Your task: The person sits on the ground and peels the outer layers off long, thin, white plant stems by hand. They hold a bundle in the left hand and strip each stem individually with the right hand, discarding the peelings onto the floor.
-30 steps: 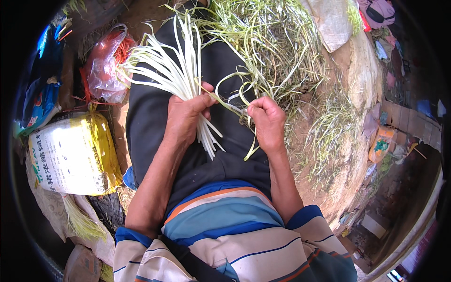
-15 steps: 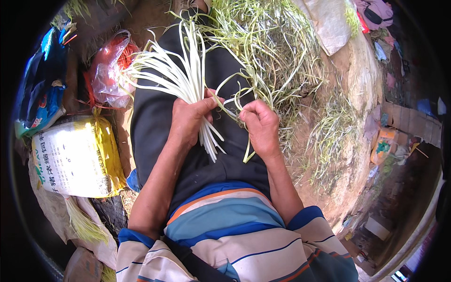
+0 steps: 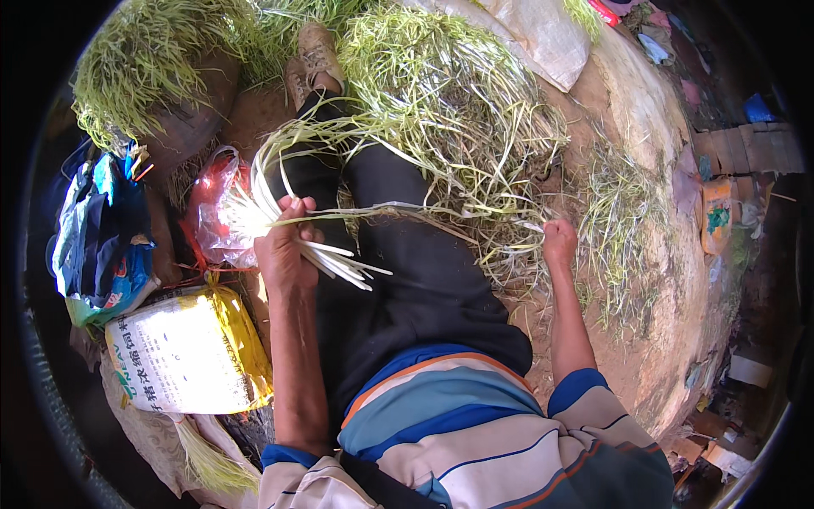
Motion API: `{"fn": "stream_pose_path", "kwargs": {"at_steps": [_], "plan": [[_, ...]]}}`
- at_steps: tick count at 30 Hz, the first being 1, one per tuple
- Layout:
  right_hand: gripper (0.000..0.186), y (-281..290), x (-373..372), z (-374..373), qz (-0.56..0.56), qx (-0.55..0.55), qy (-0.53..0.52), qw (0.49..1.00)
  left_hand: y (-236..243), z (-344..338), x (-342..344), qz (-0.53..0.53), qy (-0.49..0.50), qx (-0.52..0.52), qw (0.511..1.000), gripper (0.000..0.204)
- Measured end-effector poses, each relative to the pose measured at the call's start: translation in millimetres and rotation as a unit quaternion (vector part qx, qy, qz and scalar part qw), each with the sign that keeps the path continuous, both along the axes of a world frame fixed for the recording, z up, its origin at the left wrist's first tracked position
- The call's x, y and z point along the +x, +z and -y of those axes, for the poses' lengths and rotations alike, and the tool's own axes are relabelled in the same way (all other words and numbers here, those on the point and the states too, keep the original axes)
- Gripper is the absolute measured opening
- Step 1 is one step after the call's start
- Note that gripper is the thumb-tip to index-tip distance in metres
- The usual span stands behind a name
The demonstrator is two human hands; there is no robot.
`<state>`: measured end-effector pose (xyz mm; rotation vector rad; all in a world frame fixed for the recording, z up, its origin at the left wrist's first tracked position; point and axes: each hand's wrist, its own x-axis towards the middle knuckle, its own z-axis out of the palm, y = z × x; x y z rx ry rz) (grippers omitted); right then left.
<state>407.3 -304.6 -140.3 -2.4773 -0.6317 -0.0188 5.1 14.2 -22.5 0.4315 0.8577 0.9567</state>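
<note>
My left hand (image 3: 288, 242), over my dark-trousered left thigh, is closed round a bundle of long white shoots (image 3: 348, 270); their cut-looking ends point right and their yellow-green tops arch upward. My right hand (image 3: 560, 242), out to the right over the ground, is closed on pale strands at the edge of a loose heap of tangled, partly dry shoots (image 3: 441, 102). A long thin strand (image 3: 398, 209) stretches between the bundle and my right hand.
A green clump (image 3: 157, 59) lies at upper left, above a red-filled plastic bag (image 3: 222, 204), blue bags (image 3: 106, 237) and a white-yellow sack (image 3: 186, 352). A small pale bunch (image 3: 208, 458) lies lower left. A pale sheet (image 3: 543, 38) lies at upper right, scraps along the right side.
My hands have moved apart, the left leftward with the bundle, the right outward to the right and slightly down, drawing strands. The view has shifted, showing my shoes and more greens above.
</note>
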Motion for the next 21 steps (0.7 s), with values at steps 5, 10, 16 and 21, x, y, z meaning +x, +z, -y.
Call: {"fn": "stream_pose_path", "kwargs": {"at_steps": [5, 10, 16, 21], "plan": [[0.027, -10.4, 33.3, 63.6, 0.017, -0.181, -0.03, 0.983, 5.4, 9.9, -0.2, 0.012, -0.019, -0.005, 1.0, 0.018], [0.037, 68.5, -55.6, -25.7, -0.124, 0.005, 0.142, 0.982, 9.3, 32.2, 10.2, 0.01, -0.012, -0.006, 1.0, 0.02], [0.034, 144.2, -200.4, -133.4, -0.003, 0.127, 0.401, 0.907, 11.4, 48.5, 19.0, -0.011, -0.022, -0.009, 1.0, 0.013], [0.018, 144.1, -222.9, -168.6, 0.072, 0.127, 0.435, 0.889, 18.0, 66.5, 25.0, -0.008, -0.033, 0.026, 0.999, 0.015]]}}
